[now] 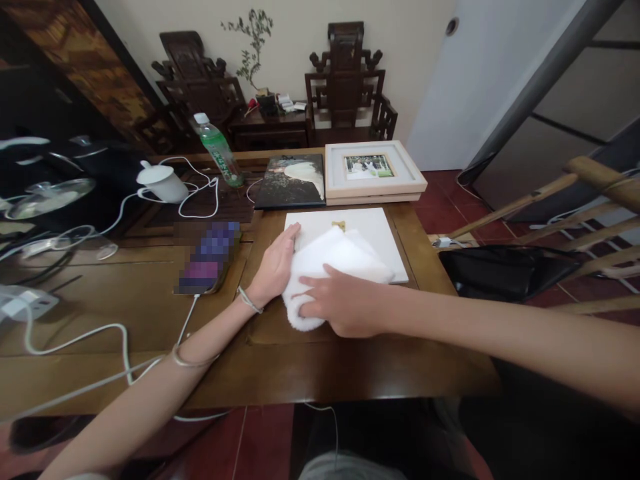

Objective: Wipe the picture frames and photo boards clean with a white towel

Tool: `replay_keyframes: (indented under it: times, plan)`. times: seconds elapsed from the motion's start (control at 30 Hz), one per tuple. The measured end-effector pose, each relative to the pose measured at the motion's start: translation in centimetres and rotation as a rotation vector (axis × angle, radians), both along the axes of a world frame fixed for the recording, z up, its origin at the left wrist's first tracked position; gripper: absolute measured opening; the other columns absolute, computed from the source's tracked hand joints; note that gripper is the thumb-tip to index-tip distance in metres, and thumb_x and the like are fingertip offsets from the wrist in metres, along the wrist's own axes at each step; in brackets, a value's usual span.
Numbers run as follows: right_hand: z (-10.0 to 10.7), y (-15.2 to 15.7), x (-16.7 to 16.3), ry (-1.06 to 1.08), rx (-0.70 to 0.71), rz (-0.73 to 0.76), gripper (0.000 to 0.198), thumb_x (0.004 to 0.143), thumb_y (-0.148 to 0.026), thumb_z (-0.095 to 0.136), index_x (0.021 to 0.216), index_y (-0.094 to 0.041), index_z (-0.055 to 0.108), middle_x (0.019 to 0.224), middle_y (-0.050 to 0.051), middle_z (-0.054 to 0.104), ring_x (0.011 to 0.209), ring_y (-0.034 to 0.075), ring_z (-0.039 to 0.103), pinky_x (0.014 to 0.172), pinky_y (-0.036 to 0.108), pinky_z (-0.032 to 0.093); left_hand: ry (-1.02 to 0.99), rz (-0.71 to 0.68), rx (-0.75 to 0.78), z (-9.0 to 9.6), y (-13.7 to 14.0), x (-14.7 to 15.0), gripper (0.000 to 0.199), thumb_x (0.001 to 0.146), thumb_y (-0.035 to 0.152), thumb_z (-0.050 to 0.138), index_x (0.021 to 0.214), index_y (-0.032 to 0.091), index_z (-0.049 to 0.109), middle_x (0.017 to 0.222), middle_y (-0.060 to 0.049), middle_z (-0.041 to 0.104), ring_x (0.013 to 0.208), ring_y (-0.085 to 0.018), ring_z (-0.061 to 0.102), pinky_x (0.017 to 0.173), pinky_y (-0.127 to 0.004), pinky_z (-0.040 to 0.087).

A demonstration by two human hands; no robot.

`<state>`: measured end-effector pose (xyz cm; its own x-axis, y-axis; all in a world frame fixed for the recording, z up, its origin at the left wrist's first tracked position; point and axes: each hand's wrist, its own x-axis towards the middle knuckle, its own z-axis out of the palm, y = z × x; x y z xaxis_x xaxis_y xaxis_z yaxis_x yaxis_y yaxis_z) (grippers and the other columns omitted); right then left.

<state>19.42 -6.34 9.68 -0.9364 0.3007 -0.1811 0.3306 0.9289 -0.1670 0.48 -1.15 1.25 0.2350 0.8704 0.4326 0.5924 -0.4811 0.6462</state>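
A white rectangular board (373,227) lies flat on the wooden table, a small gold-coloured piece (339,225) showing near its far edge. Over much of the board spreads a fluffy white cloth (333,253), one folded corner hanging past the near edge. My right hand (347,300) presses on the cloth's near part, its fingers bent into the fabric and gripping it. Along the board's left edge rests my left hand (275,263), fingers stretched out together and holding nothing. How far the cloth reaches under my right hand is hidden.
Beyond the board lie a dark picture panel (290,193) and a pale framed photo (370,170). To the left are a phone (207,257) on a cable, a lidded white cup (163,181), a green-labelled bottle (219,150) and loose white cords. A wooden chair (600,233) stands right.
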Motion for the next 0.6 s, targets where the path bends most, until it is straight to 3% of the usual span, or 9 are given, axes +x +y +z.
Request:
replay_keyframes:
  times: [0.1,0.23,0.4,0.6]
  plan:
    - [1.8,-0.1,0.7,-0.082,-0.088,-0.147,0.037,0.078,-0.002,0.043,0.107,-0.017,0.062,0.105,0.015,0.066,0.094,0.025,0.061,0.076,0.038,0.043,0.146,-0.077,-0.006,-0.3,0.1,0.1,0.054,0.101,0.041,0.024,0.134,0.009,0.053,0.145,-0.016,0.048,0.139,-0.024,0.039,0.118,-0.046,0.029]
    - [2.8,2.4,1.8,-0.132,-0.114,-0.359,0.033,0.078,-0.006,0.043,0.102,-0.017,0.063,0.095,0.014,0.064,0.069,0.019,0.057,0.055,0.030,0.033,0.319,-0.139,-0.005,-0.6,0.2,0.0,0.048,0.098,0.035,0.033,0.135,0.009,0.051,0.147,-0.017,0.045,0.141,-0.028,0.037,0.117,-0.050,0.030]
    - [1.9,7.1,1.4,-0.053,0.027,-0.479,0.031,0.082,-0.008,0.044,0.107,-0.015,0.061,0.095,0.015,0.064,0.074,0.021,0.057,0.057,0.029,0.030,0.379,-0.155,0.024,-0.4,0.4,-0.2,0.048,0.097,0.032,0.037,0.138,0.010,0.047,0.148,-0.017,0.044,0.140,-0.028,0.038,0.118,-0.048,0.030]
    - [1.4,11.9,-3.6,0.078,0.045,-0.459,0.024,0.086,-0.009,0.044,0.102,-0.013,0.060,0.107,0.015,0.066,0.091,0.024,0.057,0.068,0.029,0.035,0.431,-0.161,0.031,-0.1,0.8,-0.9,0.048,0.097,0.036,0.038,0.134,0.007,0.049,0.143,-0.020,0.047,0.136,-0.031,0.043,0.115,-0.049,0.034]
